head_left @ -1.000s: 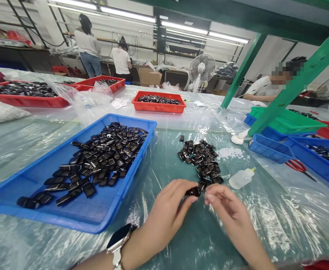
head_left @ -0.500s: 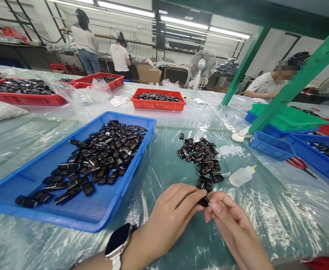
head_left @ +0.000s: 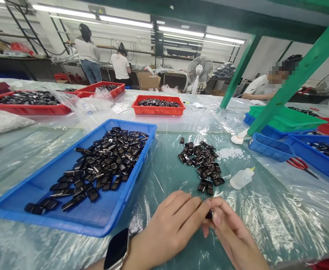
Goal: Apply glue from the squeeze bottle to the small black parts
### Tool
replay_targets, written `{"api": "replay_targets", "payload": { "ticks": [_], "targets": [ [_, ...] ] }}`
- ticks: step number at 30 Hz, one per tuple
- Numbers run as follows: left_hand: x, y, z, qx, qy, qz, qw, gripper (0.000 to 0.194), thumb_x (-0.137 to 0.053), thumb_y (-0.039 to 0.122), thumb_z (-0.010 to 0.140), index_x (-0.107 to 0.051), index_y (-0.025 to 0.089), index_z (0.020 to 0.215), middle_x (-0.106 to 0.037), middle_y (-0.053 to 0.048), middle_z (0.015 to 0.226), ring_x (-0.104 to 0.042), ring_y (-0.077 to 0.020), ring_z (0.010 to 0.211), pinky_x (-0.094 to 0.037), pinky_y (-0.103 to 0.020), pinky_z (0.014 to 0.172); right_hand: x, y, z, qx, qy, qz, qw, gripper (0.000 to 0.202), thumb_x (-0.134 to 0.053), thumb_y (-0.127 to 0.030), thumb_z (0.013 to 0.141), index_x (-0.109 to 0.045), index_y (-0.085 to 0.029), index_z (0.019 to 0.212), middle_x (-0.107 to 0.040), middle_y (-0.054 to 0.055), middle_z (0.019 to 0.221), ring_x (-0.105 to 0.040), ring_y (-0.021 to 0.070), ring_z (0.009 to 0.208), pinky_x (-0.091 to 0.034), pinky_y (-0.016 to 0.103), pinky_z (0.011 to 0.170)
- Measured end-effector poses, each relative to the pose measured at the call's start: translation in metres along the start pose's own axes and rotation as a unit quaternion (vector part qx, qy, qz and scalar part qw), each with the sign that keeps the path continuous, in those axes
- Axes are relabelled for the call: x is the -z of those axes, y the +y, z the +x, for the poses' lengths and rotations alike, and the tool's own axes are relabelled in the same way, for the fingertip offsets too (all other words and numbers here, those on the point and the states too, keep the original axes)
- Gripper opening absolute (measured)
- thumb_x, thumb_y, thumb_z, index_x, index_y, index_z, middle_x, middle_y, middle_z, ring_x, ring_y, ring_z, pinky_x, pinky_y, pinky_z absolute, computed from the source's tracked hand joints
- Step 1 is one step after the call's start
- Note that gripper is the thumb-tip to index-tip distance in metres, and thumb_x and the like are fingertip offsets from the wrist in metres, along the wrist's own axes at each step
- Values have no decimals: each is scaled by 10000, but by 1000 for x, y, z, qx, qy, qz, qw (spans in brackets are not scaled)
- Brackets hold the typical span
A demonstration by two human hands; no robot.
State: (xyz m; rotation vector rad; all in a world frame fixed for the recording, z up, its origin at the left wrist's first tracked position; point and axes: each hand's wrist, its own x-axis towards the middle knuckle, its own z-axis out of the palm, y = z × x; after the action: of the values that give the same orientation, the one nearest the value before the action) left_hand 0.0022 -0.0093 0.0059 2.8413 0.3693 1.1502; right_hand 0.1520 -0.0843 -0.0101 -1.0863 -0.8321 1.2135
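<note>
Between my fingertips is a small glossy black plastic piece [head_left: 209,214], mostly covered by the fingers. My left hand [head_left: 178,221], with a watch [head_left: 117,249] on its wrist, is closed on it from the left. From the right, my right hand [head_left: 229,228] pinches the same piece between thumb and fingers. Just beyond my hands lies a loose heap of similar black pieces [head_left: 206,161] on the plastic-covered table. Small white bits [head_left: 230,153] are spread beside that heap. Near them a squeeze bottle [head_left: 241,178] with a yellowish tip lies on its side.
At left a large blue tray [head_left: 97,227] holds many black pieces. Red trays [head_left: 158,110] stand farther back. On the right are a green post [head_left: 296,80], small blue bins [head_left: 271,147] and red-handled pliers [head_left: 298,163]. Other people work in the background.
Both hands sit slightly lower in view, still together at the black piece, which is now more covered by my fingers. The camera view has tilted slightly.
</note>
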Motion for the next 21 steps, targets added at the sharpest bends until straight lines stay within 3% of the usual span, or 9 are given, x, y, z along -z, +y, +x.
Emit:
{"api": "replay_targets", "payload": {
  "ticks": [3, 5, 7, 9, 11, 13, 15, 18, 21],
  "targets": [
    [25, 7, -1, -21, 27, 105, 994, 355, -461, 153, 1017, -552, 103, 1356, -742, -96, 1098, -641, -234, 1044, -460, -376, 1051, 9, 0, -5, 149, 100, -115, 977, 256, -606, -536, 907, -630, -301, 1005, -587, 27, 884, -575, 190, 770, -495, 320, 716],
    [46, 2, -2, 91, 109, 230, 963, 507, -546, 183, 987, -449, 164, 1484, -711, -97, 1176, -572, -265, 1199, -338, -429, 1168, 30, -6, 0, 272, 221, -201, 915, 245, -638, -494, 894, -617, -306, 1049, -595, 69, 1043, -585, 241, 936, -495, 394, 850],
    [63, -12, -1, 250, 151, 324, 900, 665, -603, 188, 956, -323, 244, 1556, -591, -125, 1375, -426, -359, 1369, -226, -586, 1192, 59, -12, 12, 338, 324, -223, 855, 358, -736, -409, 818, -569, -283, 1109, -567, 101, 1149, -576, 298, 1052, -431, 525, 975],
    [68, -30, 0, 305, 133, 347, 877, 721, -578, 189, 963, -219, 247, 1586, -410, -161, 1542, -294, -449, 1442, -173, -704, 1154, 90, -15, 28, 305, 352, -229, 855, 573, -773, -431, 760, -505, -263, 1237, -518, 147, 1323, -512, 370, 1228, -365, 610, 1034],
    [55, -43, -1, 282, 99, 330, 896, 699, -540, 147, 966, -222, 212, 1585, -360, -206, 1564, -297, -485, 1431, -211, -741, 1119, 115, -12, 45, 253, 322, -247, 878, 818, -783, -496, 717, -384, -254, 1389, -416, 183, 1490, -414, 401, 1357, -353, 627, 1058],
    [27, -47, -2, 215, 34, 283, 934, 660, -478, 56, 950, -281, 199, 1563, -419, -231, 1520, -432, -460, 1363, -373, -701, 1053, 129, -6, 58, 181, 256, -257, 914, 955, -759, -555, 721, -259, -257, 1478, -379, 194, 1546, -414, 392, 1376, -380, 606, 1057],
    [-6, -43, -4, 140, -79, 193, 968, 753, -383, -82, 864, -290, 209, 1553, -409, -194, 1540, -480, -383, 1354, -495, -583, 1011, 135, 0, 65, 119, 203, -262, 936, 896, -722, -610, 736, -321, -249, 1451, -493, 195, 1472, -502, 381, 1312, -426, 573, 1030],
    [-39, -32, -1, 70, -224, 85, 968, 816, -362, -129, 794, -308, 208, 1535, -350, -129, 1587, -396, -341, 1423, -487, -542, 1054, 135, 4, 65, 84, 183, -273, 941, 654, -700, -660, 729, -551, -237, 1205, -666, 172, 1249, -612, 364, 1174, -477, 513, 981],
    [-43, -27, 6, 103, -253, 29, 962, 434, -490, 54, 954, -506, 160, 1374, -495, -126, 1497, -500, -327, 1346, -486, -527, 1063, 136, 4, 59, 79, 190, -278, 938, 583, -699, -673, 716, -578, -244, 1090, -693, 148, 1164, -639, 338, 1111, -517, 447, 923]
  ]
}}
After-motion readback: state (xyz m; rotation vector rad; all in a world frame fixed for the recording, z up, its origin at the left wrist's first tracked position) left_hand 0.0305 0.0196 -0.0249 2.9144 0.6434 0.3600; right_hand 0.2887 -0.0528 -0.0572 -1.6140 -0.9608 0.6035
